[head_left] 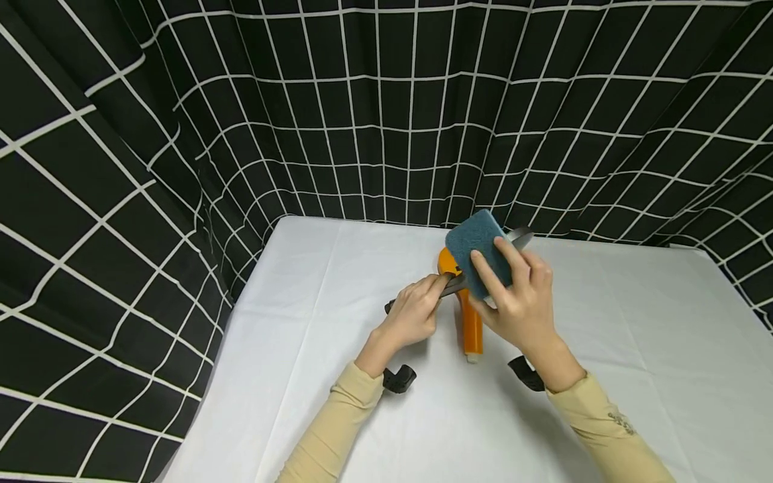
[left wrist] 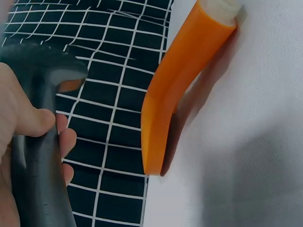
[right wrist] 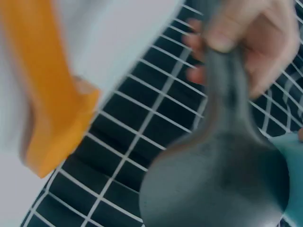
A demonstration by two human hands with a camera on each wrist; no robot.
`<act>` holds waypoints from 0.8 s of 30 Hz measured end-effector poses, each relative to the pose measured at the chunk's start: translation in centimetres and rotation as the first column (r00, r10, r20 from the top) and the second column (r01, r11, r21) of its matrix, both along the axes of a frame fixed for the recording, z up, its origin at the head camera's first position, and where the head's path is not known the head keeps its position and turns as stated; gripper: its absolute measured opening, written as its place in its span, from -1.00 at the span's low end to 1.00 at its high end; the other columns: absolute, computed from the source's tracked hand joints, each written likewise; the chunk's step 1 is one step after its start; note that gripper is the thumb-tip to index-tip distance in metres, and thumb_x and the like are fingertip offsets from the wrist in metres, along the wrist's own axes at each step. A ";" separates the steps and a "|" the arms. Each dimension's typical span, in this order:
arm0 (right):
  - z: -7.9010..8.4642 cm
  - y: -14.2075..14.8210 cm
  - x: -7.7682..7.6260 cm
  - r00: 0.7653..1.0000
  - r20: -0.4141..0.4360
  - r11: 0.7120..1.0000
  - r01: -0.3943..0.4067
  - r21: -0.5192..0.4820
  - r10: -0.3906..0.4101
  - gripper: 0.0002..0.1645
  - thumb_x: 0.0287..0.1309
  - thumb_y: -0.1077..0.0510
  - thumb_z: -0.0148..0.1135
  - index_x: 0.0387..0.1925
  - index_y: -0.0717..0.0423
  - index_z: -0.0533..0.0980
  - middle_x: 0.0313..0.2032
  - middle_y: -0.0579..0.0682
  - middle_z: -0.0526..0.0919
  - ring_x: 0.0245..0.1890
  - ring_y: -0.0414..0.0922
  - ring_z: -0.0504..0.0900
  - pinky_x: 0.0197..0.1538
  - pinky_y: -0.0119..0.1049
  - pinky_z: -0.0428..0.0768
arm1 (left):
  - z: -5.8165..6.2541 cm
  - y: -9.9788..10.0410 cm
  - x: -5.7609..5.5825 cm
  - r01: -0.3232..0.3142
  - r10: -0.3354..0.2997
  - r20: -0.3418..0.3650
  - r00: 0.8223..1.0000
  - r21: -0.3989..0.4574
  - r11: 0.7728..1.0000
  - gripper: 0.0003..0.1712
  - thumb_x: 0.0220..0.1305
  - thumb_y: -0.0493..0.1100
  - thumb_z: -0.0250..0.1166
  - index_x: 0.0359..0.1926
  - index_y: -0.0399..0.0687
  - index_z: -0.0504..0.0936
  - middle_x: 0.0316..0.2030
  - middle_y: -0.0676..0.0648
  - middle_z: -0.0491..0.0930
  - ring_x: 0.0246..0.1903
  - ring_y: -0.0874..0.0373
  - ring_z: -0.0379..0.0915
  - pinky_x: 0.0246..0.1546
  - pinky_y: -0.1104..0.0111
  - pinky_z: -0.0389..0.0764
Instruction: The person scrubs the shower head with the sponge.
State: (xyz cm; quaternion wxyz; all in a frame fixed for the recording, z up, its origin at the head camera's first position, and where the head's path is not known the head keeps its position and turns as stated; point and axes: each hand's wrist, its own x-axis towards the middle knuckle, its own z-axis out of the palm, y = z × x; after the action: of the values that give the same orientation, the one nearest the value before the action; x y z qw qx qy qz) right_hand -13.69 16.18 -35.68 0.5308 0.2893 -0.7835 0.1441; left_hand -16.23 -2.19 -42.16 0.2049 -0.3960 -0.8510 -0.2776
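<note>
In the head view, my left hand (head_left: 413, 312) grips the dark handle of a large spoon (head_left: 453, 287). The left wrist view shows my thumb and fingers around this handle. A broad, rounded spoon bowl (right wrist: 213, 184) fills the lower part of the right wrist view. My right hand (head_left: 519, 302) holds a blue sponge (head_left: 477, 245), its fingers spread over the upper face. The sponge overlaps the spoon, and the spoon's shiny tip shows beyond it. Whether they touch is hidden. Below both hands lies an orange, long-handled object (head_left: 472, 325) with a rounded head and pale end.
A white cloth (head_left: 338, 282) covers the table. Black curtains with a white grid (head_left: 392, 100) hang behind its far edge and along the sides. Black wrist pieces (head_left: 400, 380) show by both forearms.
</note>
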 end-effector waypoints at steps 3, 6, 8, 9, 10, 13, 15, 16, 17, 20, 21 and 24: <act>-0.3 0.2 0.0 1.000 0.003 0.999 0.028 0.045 -0.029 -0.53 0.02 0.02 0.18 -0.01 0.13 0.55 0.05 0.31 0.44 -0.21 0.29 0.31 -0.29 0.11 0.20 | 0.3 0.2 0.3 -0.020 0.020 0.002 1.000 -0.021 1.000 -0.50 0.08 -0.50 0.05 0.10 -0.29 0.41 -0.15 -0.13 0.54 -0.25 0.09 0.52 -0.26 0.33 0.56; 0.2 0.7 -0.6 0.995 0.059 0.995 0.086 -0.052 -0.083 -0.44 -0.17 0.12 0.32 0.01 0.10 0.54 0.11 0.28 0.41 -0.14 0.30 0.29 -0.23 0.15 0.16 | 0.7 0.5 0.6 -0.058 0.059 0.010 0.998 -0.036 0.998 -0.48 0.06 -0.48 0.09 0.12 -0.30 0.41 -0.17 -0.13 0.55 -0.26 0.08 0.52 -0.28 0.33 0.56; 0.3 0.8 -0.9 0.991 0.076 0.988 0.114 -0.102 -0.107 -0.39 -0.25 0.16 0.37 0.01 0.10 0.54 0.12 0.27 0.39 -0.11 0.31 0.27 -0.20 0.19 0.15 | 0.9 0.5 0.8 -0.077 0.078 0.019 0.997 -0.041 0.996 -0.48 0.05 -0.47 0.12 0.12 -0.31 0.41 -0.17 -0.13 0.56 -0.26 0.07 0.53 -0.30 0.33 0.57; 0.2 0.7 -0.9 0.991 0.075 0.987 0.118 -0.109 -0.110 -0.39 -0.24 0.17 0.37 0.01 0.11 0.54 0.12 0.26 0.40 -0.12 0.31 0.27 -0.20 0.19 0.16 | 0.9 0.5 0.9 -0.089 0.090 0.021 0.996 -0.049 0.995 -0.49 0.06 -0.45 0.13 0.11 -0.31 0.42 -0.18 -0.13 0.56 -0.27 0.08 0.53 -0.31 0.33 0.57; -0.1 0.6 -0.9 0.992 0.067 0.989 0.116 -0.096 -0.109 -0.40 -0.23 0.17 0.35 0.01 0.12 0.54 0.11 0.26 0.41 -0.13 0.30 0.27 -0.21 0.19 0.17 | 1.0 0.5 0.9 -0.098 0.099 0.025 0.995 -0.052 0.994 -0.49 0.06 -0.44 0.14 0.11 -0.32 0.42 -0.18 -0.13 0.56 -0.26 0.08 0.53 -0.31 0.33 0.57; -1.6 -0.3 -0.5 0.996 0.021 0.996 0.089 0.020 -0.090 -0.43 -0.18 0.13 0.30 0.01 0.14 0.55 0.09 0.24 0.46 -0.18 0.28 0.32 -0.25 0.12 0.24 | 1.1 0.5 1.1 -0.121 0.124 0.041 0.991 -0.059 0.991 -0.52 0.08 -0.43 0.14 0.10 -0.35 0.43 -0.17 -0.15 0.57 -0.24 0.07 0.55 -0.30 0.32 0.58; -2.5 -0.8 -0.2 0.997 -0.004 0.990 0.075 0.123 -0.075 -0.43 -0.16 0.11 0.27 0.02 0.16 0.54 0.08 0.23 0.47 -0.20 0.26 0.34 -0.29 0.06 0.26 | 1.2 0.6 1.2 -0.131 0.135 0.059 0.989 -0.063 0.989 -0.56 0.10 -0.43 0.13 0.07 -0.36 0.45 -0.19 -0.15 0.57 -0.26 0.07 0.55 -0.31 0.33 0.58; -2.8 -1.0 -0.1 0.998 -0.008 0.984 0.071 0.162 -0.070 -0.42 -0.15 0.11 0.27 0.03 0.17 0.53 0.09 0.22 0.47 -0.20 0.24 0.35 -0.29 0.05 0.26 | 1.2 0.6 1.2 -0.133 0.138 0.067 0.988 -0.064 0.989 -0.58 0.12 -0.43 0.12 0.06 -0.38 0.45 -0.19 -0.17 0.57 -0.27 0.07 0.55 -0.31 0.34 0.58; -3.0 -1.0 0.0 0.997 -0.012 0.980 0.075 0.186 -0.074 -0.41 -0.15 0.12 0.28 0.03 0.17 0.53 0.10 0.21 0.47 -0.20 0.23 0.36 -0.29 0.03 0.25 | 1.2 0.7 1.2 -0.136 0.141 0.071 0.987 -0.071 0.988 -0.59 0.13 -0.43 0.12 0.06 -0.39 0.45 -0.19 -0.17 0.57 -0.27 0.07 0.56 -0.31 0.34 0.59; -2.4 -0.9 -0.3 0.995 0.011 0.985 0.097 0.145 -0.100 -0.39 -0.18 0.15 0.32 0.05 0.15 0.52 0.13 0.18 0.45 -0.17 0.23 0.34 -0.25 0.05 0.21 | 1.2 0.9 1.2 -0.139 0.145 0.074 0.987 -0.084 0.987 -0.57 0.14 -0.42 0.11 0.08 -0.39 0.44 -0.21 -0.17 0.57 -0.29 0.08 0.55 -0.33 0.36 0.58; -2.1 -0.8 -0.6 0.993 0.026 0.988 0.110 0.107 -0.114 -0.38 -0.19 0.17 0.34 0.05 0.13 0.52 0.13 0.16 0.45 -0.15 0.23 0.33 -0.23 0.07 0.19 | 1.2 1.0 1.2 -0.142 0.148 0.072 0.986 -0.088 0.986 -0.56 0.13 -0.42 0.11 0.09 -0.38 0.43 -0.21 -0.16 0.57 -0.29 0.09 0.55 -0.33 0.37 0.58; -1.3 -0.6 -1.0 0.989 0.062 0.991 0.132 0.024 -0.133 -0.34 -0.23 0.22 0.39 0.07 0.12 0.51 0.14 0.15 0.44 -0.12 0.25 0.29 -0.20 0.11 0.17 | 1.2 1.1 1.4 -0.138 0.145 0.096 0.985 -0.077 0.987 -0.51 0.12 -0.43 0.11 0.14 -0.38 0.41 -0.19 -0.16 0.57 -0.27 0.09 0.55 -0.33 0.37 0.58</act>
State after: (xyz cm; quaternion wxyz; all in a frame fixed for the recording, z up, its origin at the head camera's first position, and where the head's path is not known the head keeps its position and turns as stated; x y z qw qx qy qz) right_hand -14.70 15.57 -36.96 0.5111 0.2371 -0.8188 0.1100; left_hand -14.85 -1.09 -40.96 0.1665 -0.3269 -0.8954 -0.2522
